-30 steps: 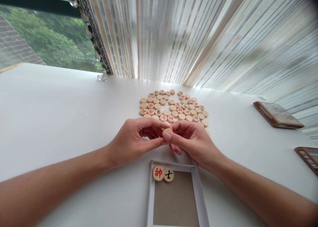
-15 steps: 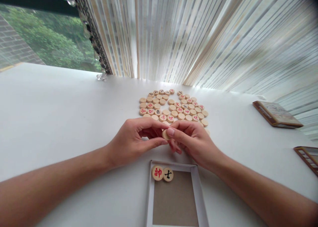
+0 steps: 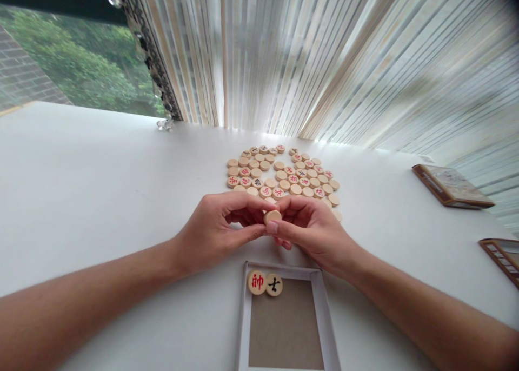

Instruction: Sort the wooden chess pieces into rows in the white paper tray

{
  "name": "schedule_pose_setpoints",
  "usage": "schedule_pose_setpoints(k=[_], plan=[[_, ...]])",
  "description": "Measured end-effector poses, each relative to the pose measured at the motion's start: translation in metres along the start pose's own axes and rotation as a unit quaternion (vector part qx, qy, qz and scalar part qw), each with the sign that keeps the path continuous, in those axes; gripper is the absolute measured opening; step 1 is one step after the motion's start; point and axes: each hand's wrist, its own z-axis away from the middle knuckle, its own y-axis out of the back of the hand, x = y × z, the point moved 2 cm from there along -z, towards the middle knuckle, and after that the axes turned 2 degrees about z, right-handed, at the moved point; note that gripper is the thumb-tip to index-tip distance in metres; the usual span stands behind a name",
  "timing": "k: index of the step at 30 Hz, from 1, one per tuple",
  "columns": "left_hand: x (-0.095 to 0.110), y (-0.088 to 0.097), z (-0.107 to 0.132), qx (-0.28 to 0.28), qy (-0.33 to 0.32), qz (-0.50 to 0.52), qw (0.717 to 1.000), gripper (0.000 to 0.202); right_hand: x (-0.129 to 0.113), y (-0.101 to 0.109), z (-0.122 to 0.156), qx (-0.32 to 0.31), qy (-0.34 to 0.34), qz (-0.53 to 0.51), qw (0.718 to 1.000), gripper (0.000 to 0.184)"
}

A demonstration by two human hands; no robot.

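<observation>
A round wooden xiangqi piece (image 3: 273, 217) with a blank side showing is pinched between my two hands, above the table. My left hand (image 3: 227, 219) grips its left side with thumb and fingers. On the other side, my right hand (image 3: 310, 225) holds it with the thumb low on its front. Just below the hands lies an open shallow box (image 3: 327, 322) with white walls and a brown-grey bottom. Two pieces sit side by side in its upper left corner: one with a red character (image 3: 257, 282), one with a black character (image 3: 274, 285).
Beyond my hands, many xiangqi pieces (image 3: 295, 189) lie spread on the white table (image 3: 121, 181), some blank side up, others showing red or black characters. A brown box (image 3: 454, 186) and another brown-edged item (image 3: 503, 257) lie at the right. Striped curtains (image 3: 267, 57) hang behind.
My right thumb has slid down and left across the held piece, so more of its blank face shows. My left hand has hardly moved.
</observation>
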Motion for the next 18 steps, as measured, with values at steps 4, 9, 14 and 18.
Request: schedule_pose_setpoints(k=[4,9,14,18], plan=[[0.0031,-0.0006,0.0007,-0.002,-0.024,-0.051,0.998,0.019,0.0013,0.0001,0.0002,0.010,-0.014,0.014,1.000,0.042],[0.0041,-0.0015,0.0002,-0.015,-0.014,-0.026,0.999,0.019,-0.0015,-0.0002,0.0008,0.006,0.004,0.033,0.999,0.037],[0.0030,-0.0014,0.0003,-0.024,0.001,0.000,1.000,0.019,-0.0031,0.0014,0.0011,-0.010,0.020,0.046,0.999,0.032],[0.0038,-0.0020,-0.0003,-0.030,0.009,0.023,0.999,0.019,-0.0034,0.0023,0.0018,-0.022,0.033,0.051,0.998,0.028]])
